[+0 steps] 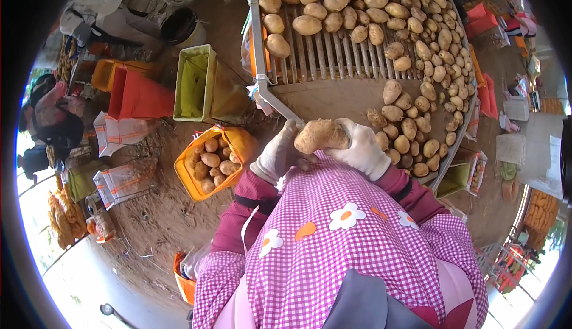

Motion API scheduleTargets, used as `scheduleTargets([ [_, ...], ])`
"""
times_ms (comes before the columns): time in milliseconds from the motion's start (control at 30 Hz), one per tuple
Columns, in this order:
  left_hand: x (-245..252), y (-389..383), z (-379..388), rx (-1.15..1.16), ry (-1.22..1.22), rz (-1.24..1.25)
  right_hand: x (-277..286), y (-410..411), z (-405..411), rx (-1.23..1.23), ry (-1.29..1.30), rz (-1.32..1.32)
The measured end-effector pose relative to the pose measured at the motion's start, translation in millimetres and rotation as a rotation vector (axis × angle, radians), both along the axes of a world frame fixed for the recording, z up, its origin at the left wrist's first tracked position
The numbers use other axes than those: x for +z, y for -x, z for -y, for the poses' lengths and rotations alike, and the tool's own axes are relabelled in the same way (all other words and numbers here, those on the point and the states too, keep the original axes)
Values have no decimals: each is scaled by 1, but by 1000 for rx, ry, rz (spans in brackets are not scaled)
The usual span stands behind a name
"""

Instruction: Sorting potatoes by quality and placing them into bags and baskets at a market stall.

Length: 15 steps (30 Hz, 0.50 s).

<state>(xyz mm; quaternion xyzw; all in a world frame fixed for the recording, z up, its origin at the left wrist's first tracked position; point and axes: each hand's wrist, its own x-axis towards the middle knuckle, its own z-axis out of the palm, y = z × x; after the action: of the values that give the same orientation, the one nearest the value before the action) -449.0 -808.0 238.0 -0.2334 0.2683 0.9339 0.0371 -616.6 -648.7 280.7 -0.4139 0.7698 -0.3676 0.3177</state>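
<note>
My right hand [363,147], in a whitish work glove, grips the right end of a large, knobbly potato [321,136] in front of my chest. Just left of that potato is my gloved left hand [280,152], its fingers partly curled; whether it touches the potato is unclear. Beyond both hands stands a metal sorting table [308,81] with a slatted grate [342,61]. Many loose potatoes [335,3] lie over the grate's far part, and more are heaped along the table's right side [409,128].
An orange bag [183,170] of potatoes stands left of my left hand. Behind it are a green-rimmed open container [208,83] and a red one [138,94]. The table's metal rim [279,105] runs close to my hands. A person [53,114] is at the far left.
</note>
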Motion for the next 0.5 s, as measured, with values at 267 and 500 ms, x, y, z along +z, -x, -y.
scheduleTargets([
  [267,-21,-25,2,253,100,-237,-3,4,35,124,218,162],
  [500,-27,-61,19,505,300,-106,-39,-1,37,-324,71,470],
])
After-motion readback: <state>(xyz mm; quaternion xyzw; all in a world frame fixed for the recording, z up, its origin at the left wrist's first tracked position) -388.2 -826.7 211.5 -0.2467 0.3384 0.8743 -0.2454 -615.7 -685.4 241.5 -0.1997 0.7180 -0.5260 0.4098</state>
